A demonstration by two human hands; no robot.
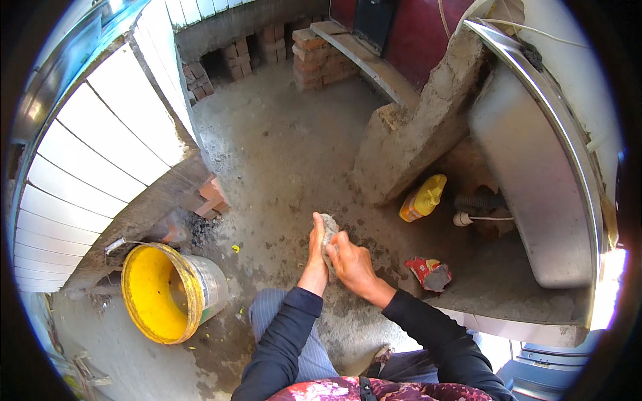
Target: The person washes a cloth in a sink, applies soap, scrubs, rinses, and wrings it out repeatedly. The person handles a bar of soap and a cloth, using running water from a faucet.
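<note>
My left hand (316,258) holds a rough grey lump (329,225), perhaps mortar or a wadded cloth, against its upright palm, thumb side up. The fingers of my right hand (354,263) are curled onto the lump from the other side, so both hands meet around it. Much of the lump is hidden behind the fingers. Below them lies a damp, stained concrete floor (281,165). To the right of my hands, a torn red packet (425,273) with grey material at its mouth rests on the ground. A yellow plastic jug (424,198) stands farther up.
A tipped yellow-lined bucket (165,293) lies at the left, near loose bricks (213,198) under a white tiled counter (100,135). On the right hangs a steel sink basin (531,175) with a drain pipe (461,218), beside a rough cement support (401,145). A brick pier (321,62) carries a plank (371,60).
</note>
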